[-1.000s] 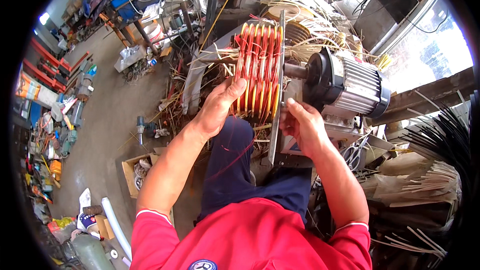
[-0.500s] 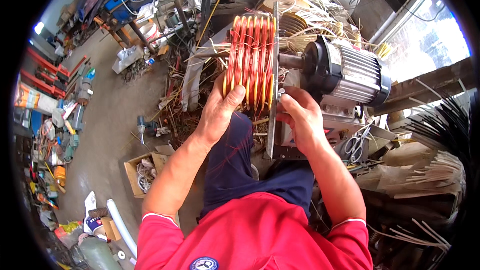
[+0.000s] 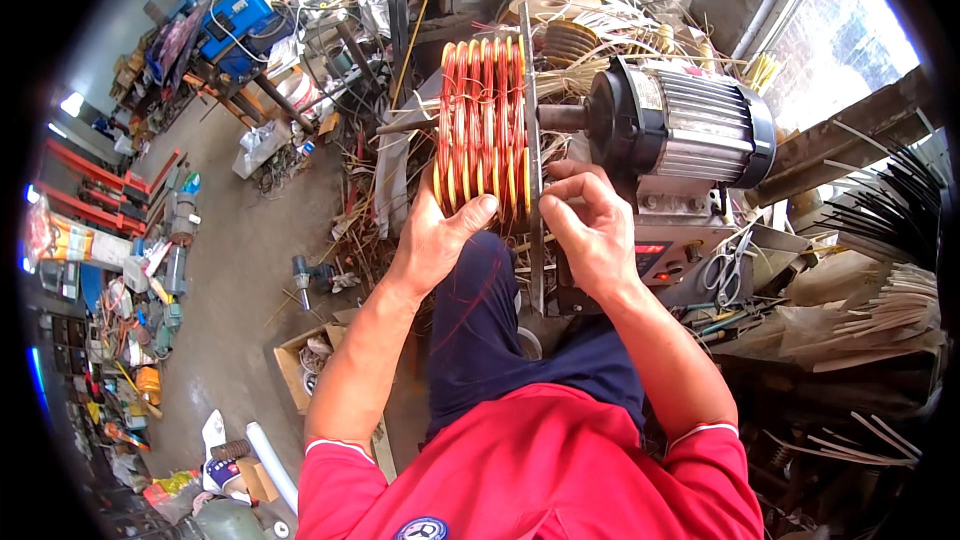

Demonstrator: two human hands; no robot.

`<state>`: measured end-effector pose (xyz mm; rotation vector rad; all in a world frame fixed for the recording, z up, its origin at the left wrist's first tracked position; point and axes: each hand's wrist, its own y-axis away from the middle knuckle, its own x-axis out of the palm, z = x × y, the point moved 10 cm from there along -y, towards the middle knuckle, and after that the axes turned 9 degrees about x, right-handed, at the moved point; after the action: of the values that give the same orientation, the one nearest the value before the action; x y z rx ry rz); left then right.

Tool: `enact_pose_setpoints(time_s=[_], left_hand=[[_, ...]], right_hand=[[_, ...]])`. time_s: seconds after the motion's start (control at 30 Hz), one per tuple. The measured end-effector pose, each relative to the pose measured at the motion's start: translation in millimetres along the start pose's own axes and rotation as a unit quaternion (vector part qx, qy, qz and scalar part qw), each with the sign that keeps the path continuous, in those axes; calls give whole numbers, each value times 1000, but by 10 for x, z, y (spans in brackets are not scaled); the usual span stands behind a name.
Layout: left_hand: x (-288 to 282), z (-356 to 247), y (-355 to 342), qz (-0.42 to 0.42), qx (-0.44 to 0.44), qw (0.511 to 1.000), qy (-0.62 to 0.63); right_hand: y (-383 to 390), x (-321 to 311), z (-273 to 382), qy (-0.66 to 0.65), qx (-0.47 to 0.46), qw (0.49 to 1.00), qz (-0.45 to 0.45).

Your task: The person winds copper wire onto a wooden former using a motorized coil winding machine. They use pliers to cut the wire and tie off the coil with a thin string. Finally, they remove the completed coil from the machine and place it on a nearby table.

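Observation:
My left hand (image 3: 435, 240) grips the lower left of a coil former (image 3: 480, 110) wound with red wire between yellow ridges, thumb across its front. The former sits on the shaft against an upright metal plate (image 3: 534, 270). At the plate's right side, my right hand (image 3: 590, 225) has its thumb and index finger curled close to the plate; anything between the fingertips is too small to make out. A silver-and-black motor (image 3: 700, 125) holds the shaft from the right, above a steel control box (image 3: 690, 240) with a lit red display.
Scissors (image 3: 725, 275) hang right of the box. Cream strips (image 3: 860, 315) and black rods (image 3: 890, 210) lie at right. A power tool (image 3: 305, 280) and cardboard box (image 3: 300, 370) are on the floor at left. A blue machine (image 3: 225, 40) stands far back, among clutter.
The view has shifted. My left hand stays on the former, while my right index finger has lifted and bent over beside the plate. More of the control box's red display shows.

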<state>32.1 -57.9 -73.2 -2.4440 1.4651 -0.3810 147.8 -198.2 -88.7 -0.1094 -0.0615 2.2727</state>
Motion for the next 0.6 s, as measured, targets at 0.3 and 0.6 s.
enact_pose_setpoints(time_s=[0.3,0.6], left_hand=[[16,-19,5,-4,-7,1000,9],[-1,-18,-4,6,22,1000,13]], right_hand=[[-16,42,-166,-107,69,992,21],[-36,51,-200,-155,74,984,39]])
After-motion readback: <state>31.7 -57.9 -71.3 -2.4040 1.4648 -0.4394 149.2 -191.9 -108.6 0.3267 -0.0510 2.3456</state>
